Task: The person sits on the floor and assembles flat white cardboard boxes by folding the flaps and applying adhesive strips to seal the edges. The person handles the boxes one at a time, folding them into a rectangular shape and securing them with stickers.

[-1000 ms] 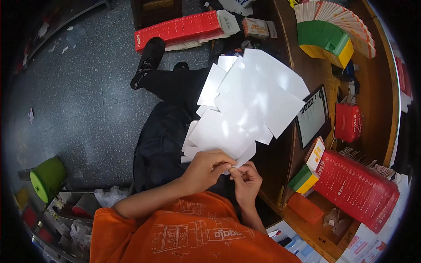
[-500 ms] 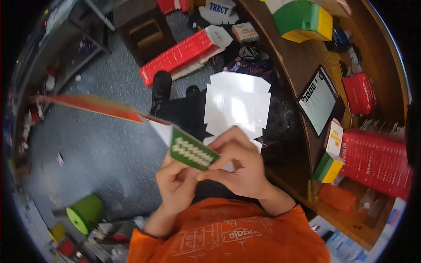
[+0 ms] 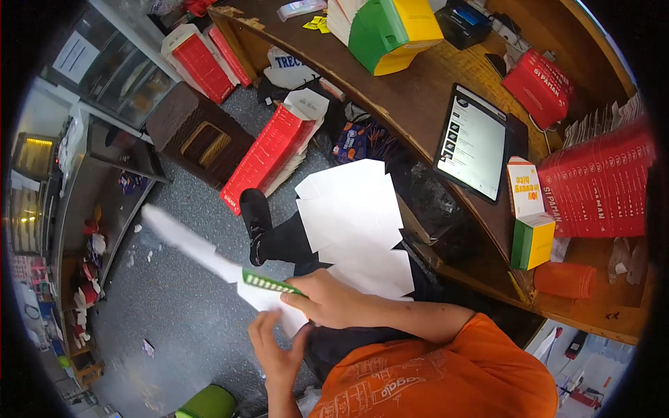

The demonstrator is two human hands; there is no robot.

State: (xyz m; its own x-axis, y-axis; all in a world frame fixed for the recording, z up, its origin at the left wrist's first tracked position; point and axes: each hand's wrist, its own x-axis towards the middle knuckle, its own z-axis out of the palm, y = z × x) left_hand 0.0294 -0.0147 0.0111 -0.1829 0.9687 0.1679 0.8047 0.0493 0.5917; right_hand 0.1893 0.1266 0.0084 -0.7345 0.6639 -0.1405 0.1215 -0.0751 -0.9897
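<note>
A flat cardboard box blank (image 3: 261,296), white inside with a green patterned panel, slants across my lap; its long far part is blurred. My right hand (image 3: 324,299) is closed on the green panel, thumb over it. My left hand (image 3: 279,352) curls round the lower white flap, with the flap's edge between thumb and fingers. On my legs, just beyond my right hand, lies another unfolded blank (image 3: 348,209), white side up.
To the right, a wooden counter (image 3: 390,90) carries a tablet (image 3: 474,143), a green and yellow box (image 3: 397,35), a smaller box (image 3: 533,240) and red cartons (image 3: 592,184). On the floor are a long red carton (image 3: 268,150), a brown stool (image 3: 198,132) and a green bin (image 3: 209,404).
My right hand has moved left over the held blank, and my left hand has dropped lower. The blank now turns its white side up. My view has swung round.
</note>
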